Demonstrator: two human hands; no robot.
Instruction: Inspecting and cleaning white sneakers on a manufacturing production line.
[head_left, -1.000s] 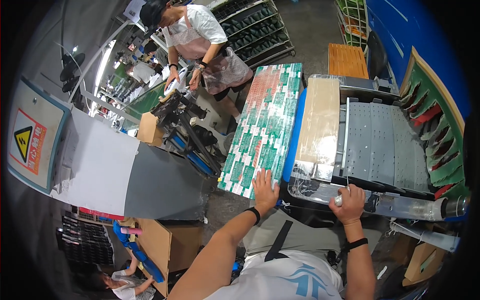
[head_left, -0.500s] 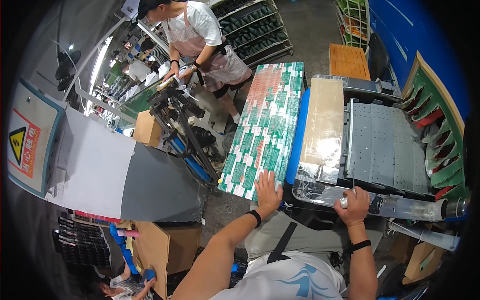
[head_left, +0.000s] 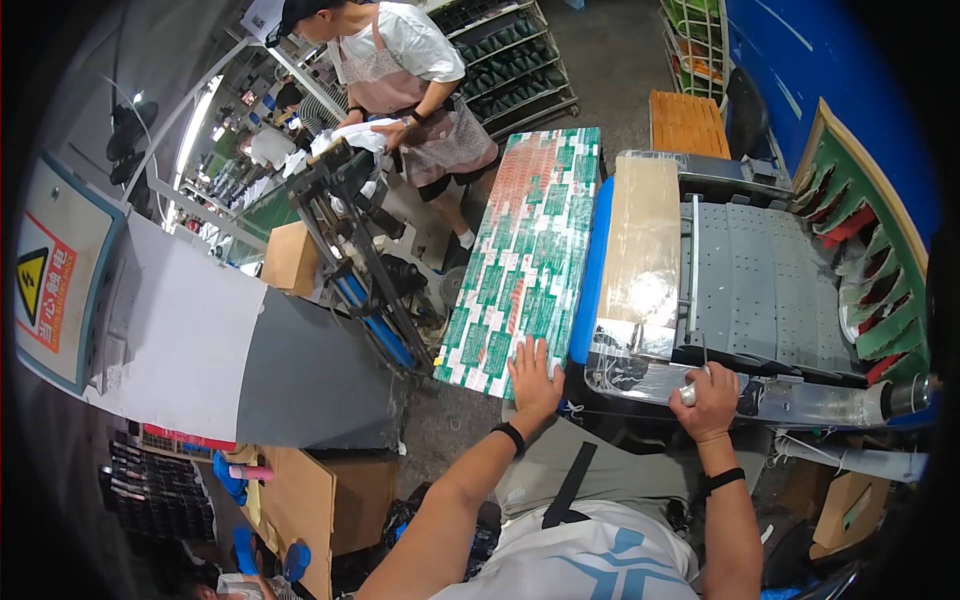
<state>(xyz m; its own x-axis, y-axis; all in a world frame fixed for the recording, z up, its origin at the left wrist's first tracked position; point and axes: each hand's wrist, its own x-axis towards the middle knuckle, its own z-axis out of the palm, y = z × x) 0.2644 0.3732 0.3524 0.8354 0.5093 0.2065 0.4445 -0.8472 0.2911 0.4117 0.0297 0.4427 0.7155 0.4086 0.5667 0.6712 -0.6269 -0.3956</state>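
My left hand (head_left: 536,382) lies with fingers spread on the near end of a long board (head_left: 515,270) covered in green, white and red printed tape. My right hand (head_left: 711,402) is closed round a small tool (head_left: 689,394) with a silver-wrapped handle. A thin metal rod rises beside these fingers; its tip is hard to make out. The right hand is over the near rim of a grey machine with a perforated slatted bed (head_left: 765,280). Along the machine's left side runs a brown board strip (head_left: 645,245) under clear film.
Across the board, a person in an apron (head_left: 395,90) handles white cloth (head_left: 365,135) at a black-framed machine (head_left: 350,240). A green rack with cut slots (head_left: 885,270) borders the right. At lower left are cardboard (head_left: 300,500) and another person's arm; an orange slatted box (head_left: 688,124) sits beyond.
The person in the apron has raised and spread the white cloth. At lower left, the other person has shifted lower, largely out of sight. My hands have hardly moved.
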